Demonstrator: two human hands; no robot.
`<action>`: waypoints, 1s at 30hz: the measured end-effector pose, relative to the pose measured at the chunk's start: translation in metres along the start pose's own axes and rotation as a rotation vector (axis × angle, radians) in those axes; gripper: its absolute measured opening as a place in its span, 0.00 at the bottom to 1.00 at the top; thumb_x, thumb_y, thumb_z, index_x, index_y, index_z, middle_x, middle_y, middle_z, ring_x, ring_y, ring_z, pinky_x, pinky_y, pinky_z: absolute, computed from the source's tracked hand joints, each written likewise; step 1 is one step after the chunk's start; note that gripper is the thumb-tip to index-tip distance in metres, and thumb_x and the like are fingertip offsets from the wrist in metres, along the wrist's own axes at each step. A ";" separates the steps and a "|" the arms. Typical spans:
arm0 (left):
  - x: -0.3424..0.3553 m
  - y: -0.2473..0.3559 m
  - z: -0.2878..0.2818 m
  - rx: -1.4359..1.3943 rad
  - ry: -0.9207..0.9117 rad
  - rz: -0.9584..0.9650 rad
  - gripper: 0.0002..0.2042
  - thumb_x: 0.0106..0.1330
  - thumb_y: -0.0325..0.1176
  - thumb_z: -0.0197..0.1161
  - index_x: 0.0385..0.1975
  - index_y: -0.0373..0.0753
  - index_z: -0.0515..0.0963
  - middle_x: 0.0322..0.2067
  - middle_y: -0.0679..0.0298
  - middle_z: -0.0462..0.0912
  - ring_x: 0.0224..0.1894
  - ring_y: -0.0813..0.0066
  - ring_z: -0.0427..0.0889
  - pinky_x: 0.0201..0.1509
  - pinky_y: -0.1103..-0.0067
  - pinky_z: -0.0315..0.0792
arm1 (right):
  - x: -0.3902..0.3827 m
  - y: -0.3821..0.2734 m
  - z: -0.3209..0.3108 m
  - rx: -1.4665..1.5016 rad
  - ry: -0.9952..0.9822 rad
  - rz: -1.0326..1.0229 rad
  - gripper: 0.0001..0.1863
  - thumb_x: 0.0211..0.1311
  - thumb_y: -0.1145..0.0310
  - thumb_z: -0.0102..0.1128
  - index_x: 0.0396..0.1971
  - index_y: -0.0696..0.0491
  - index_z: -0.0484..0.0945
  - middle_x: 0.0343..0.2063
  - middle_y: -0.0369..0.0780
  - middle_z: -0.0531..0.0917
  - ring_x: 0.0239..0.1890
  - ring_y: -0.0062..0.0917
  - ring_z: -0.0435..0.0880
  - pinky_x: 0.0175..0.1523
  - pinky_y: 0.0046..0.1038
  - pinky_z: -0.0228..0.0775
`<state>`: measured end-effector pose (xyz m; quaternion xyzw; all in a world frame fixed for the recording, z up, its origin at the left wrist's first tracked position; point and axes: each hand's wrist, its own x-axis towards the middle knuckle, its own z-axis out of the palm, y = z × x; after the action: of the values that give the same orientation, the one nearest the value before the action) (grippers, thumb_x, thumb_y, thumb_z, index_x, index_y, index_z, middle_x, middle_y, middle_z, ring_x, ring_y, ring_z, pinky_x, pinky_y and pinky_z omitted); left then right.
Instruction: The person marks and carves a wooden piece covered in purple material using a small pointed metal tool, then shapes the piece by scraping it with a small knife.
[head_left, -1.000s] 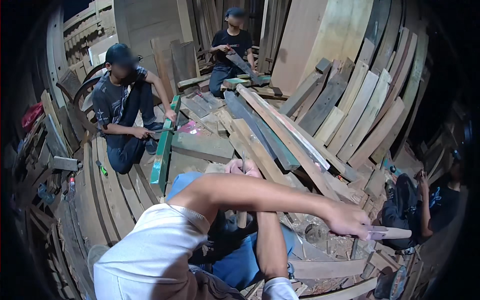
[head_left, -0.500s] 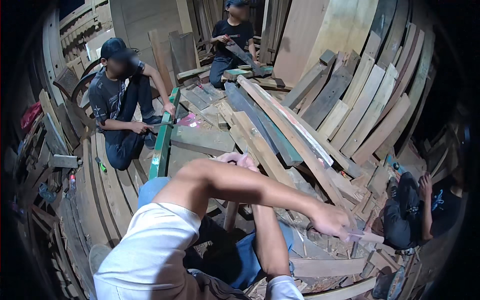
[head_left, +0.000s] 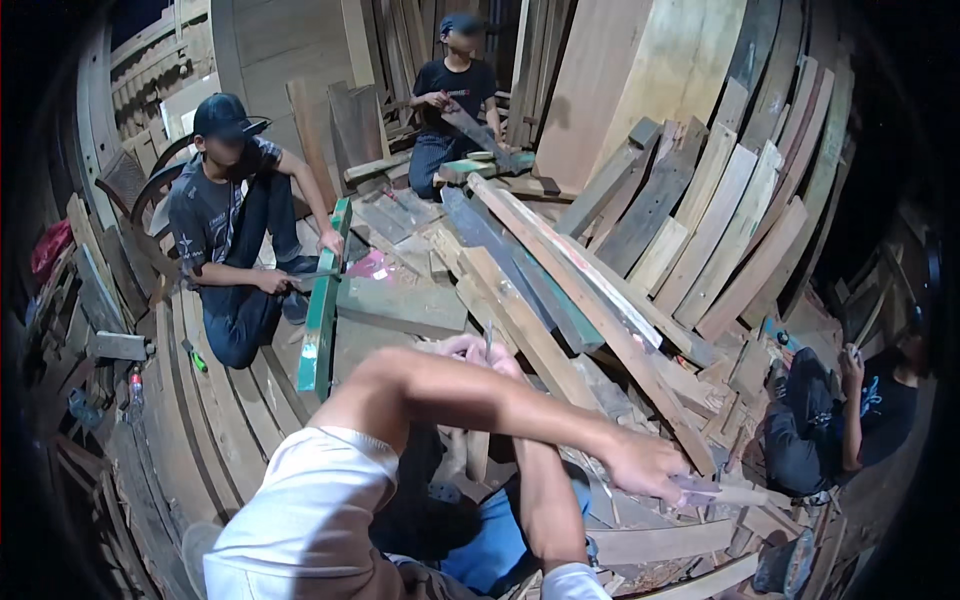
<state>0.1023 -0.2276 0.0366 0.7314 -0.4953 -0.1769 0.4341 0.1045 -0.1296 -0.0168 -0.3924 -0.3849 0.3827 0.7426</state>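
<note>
Head camera view: the left hand (head_left: 642, 465) extends to the right side of the work area, with its forearm crossing above the right forearm. Its fingers are closed around the mauve end of a pale, tapered, wood-coloured piece (head_left: 742, 496), which projects to the right above scattered wood offcuts; its exact kind cannot be determined.

The right hand (head_left: 475, 348) is positioned beyond the left forearm, which partly hides it. Its fingers are curled around a narrow, upright, pale strip (head_left: 489, 340); the strip's lower end is concealed. Below the crossing forearm, a brown wooden piece (head_left: 478, 455) stands near the blue trousers (head_left: 500, 535). Whether this piece and the strip are one part cannot be determined.

A long, pale brown wooden beam (head_left: 520, 315) lies just beyond the right hand, slanting down toward the right. To the left, a co-worker in a dark cap steadies a long, green-painted beam (head_left: 325, 300) with one hand and holds a narrow-bladed tool (head_left: 315, 275) against it. At the rear, a second co-worker holds a broad-bladed handsaw (head_left: 472, 128). A third person (head_left: 835, 425) sits at the right. Behind, rows of curved-looking planks (head_left: 735, 225) lean at an angle.
</note>
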 end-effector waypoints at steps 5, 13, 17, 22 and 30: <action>-0.014 0.011 -0.004 -0.028 -0.017 -0.029 0.25 0.65 0.51 0.56 0.38 0.28 0.79 0.28 0.46 0.81 0.35 0.53 0.81 0.40 0.61 0.72 | 0.006 0.028 -0.013 0.067 -0.097 -0.022 0.15 0.70 0.55 0.59 0.33 0.53 0.77 0.27 0.29 0.79 0.27 0.11 0.75 0.34 0.18 0.68; -0.032 0.007 -0.010 -0.005 0.051 -0.095 0.25 0.64 0.52 0.55 0.34 0.28 0.78 0.27 0.46 0.82 0.33 0.50 0.82 0.40 0.60 0.73 | 0.015 0.009 0.034 0.104 -0.069 -0.008 0.19 0.70 0.53 0.58 0.44 0.56 0.77 0.34 0.33 0.82 0.35 0.14 0.80 0.39 0.19 0.73; -0.032 0.005 -0.006 0.064 0.023 -0.141 0.26 0.64 0.52 0.55 0.35 0.28 0.79 0.28 0.44 0.82 0.34 0.47 0.82 0.41 0.59 0.73 | 0.023 0.013 0.024 0.157 -0.140 0.005 0.17 0.70 0.54 0.59 0.37 0.55 0.79 0.28 0.30 0.80 0.29 0.11 0.75 0.35 0.18 0.68; -0.028 0.007 0.001 0.098 -0.007 -0.164 0.25 0.64 0.52 0.55 0.35 0.30 0.80 0.28 0.45 0.82 0.35 0.47 0.82 0.42 0.59 0.73 | 0.021 0.016 0.010 0.194 -0.228 -0.080 0.18 0.67 0.55 0.63 0.29 0.56 0.77 0.31 0.33 0.79 0.34 0.14 0.75 0.39 0.23 0.68; -0.033 0.014 -0.001 0.019 -0.089 -0.138 0.21 0.63 0.49 0.57 0.37 0.35 0.81 0.30 0.46 0.82 0.37 0.51 0.82 0.43 0.60 0.73 | 0.021 0.012 0.009 0.065 -0.142 0.023 0.26 0.66 0.46 0.61 0.47 0.56 0.79 0.36 0.35 0.81 0.38 0.14 0.76 0.41 0.21 0.69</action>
<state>0.0800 -0.2003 0.0430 0.7592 -0.4644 -0.2341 0.3913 0.1023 -0.1043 -0.0181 -0.3441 -0.4195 0.4302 0.7215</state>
